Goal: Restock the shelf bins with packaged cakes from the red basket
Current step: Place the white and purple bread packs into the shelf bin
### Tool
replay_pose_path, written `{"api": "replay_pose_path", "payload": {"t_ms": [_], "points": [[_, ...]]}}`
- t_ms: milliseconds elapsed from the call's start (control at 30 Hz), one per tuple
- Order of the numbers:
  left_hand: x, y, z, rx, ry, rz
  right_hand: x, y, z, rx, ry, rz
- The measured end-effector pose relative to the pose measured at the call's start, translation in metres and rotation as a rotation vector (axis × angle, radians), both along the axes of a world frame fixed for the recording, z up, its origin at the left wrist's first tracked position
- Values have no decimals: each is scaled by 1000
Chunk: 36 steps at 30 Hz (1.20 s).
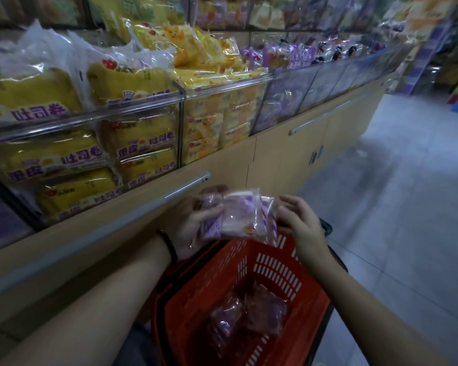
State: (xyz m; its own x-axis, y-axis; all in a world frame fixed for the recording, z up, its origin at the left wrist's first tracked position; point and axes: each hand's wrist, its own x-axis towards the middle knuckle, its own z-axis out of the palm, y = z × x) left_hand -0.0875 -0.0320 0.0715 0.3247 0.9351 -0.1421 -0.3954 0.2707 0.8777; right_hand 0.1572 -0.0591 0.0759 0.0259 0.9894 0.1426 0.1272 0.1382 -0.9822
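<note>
Purple-printed clear film wraps the cake packs (238, 217), a small bundle held just above the far rim of the red basket (275, 270). The left grip (193, 220) is curled round the bundle's left end with the thumb on top. The right grip (301, 223) has its fingers curved over the right edge and the thumb beneath. We read both as closed on the bundle, neither spread wide. Spare packs (249, 313) lie on the basket bottom. We judge the packs light, soft and easily crushed. The film looks glossy, so probably slippery, and the packs may slide against one another. Best hold, in our view: press the flat sides lightly between both grips, or take a single pack by its sealed film end, never squeezing the cake itself. The purple bin (283, 101) sits further right along the shelf, past the yellow packs (51, 159); we take it as the matching destination. Risk noted: an outer pack could slip free while clearing the bin's front wall.
</note>
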Motion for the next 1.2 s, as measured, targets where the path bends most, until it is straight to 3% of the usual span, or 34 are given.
{"api": "replay_pose_path", "payload": {"t_ms": [67, 167, 333, 533, 867, 967, 1100, 1200], "points": [[4, -5, 0, 68, 16, -45, 3, 9, -11, -325, 278, 134], [8, -12, 6, 127, -10, -63, 3, 6, -9, -448, 345, 275], [6, -8, 9, 33, 4, -92, 3, 2, -6, -247, 332, 130], [-13, 5, 3, 6, 167, 118, 22, 10, 3, -101, 499, -129], [-7, 8, -9, -24, 350, 210, 38, 0, 19, -60, 648, 98], [0, 5, -8, -9, 358, 152, 31, -2, 14, -44, 323, 48], [13, -5, -4, -75, 407, 3, 21, 0, -1, 187, -512, 35], [25, -15, -6, -65, 456, -179, 8, -2, 0, 164, -756, 60]]}}
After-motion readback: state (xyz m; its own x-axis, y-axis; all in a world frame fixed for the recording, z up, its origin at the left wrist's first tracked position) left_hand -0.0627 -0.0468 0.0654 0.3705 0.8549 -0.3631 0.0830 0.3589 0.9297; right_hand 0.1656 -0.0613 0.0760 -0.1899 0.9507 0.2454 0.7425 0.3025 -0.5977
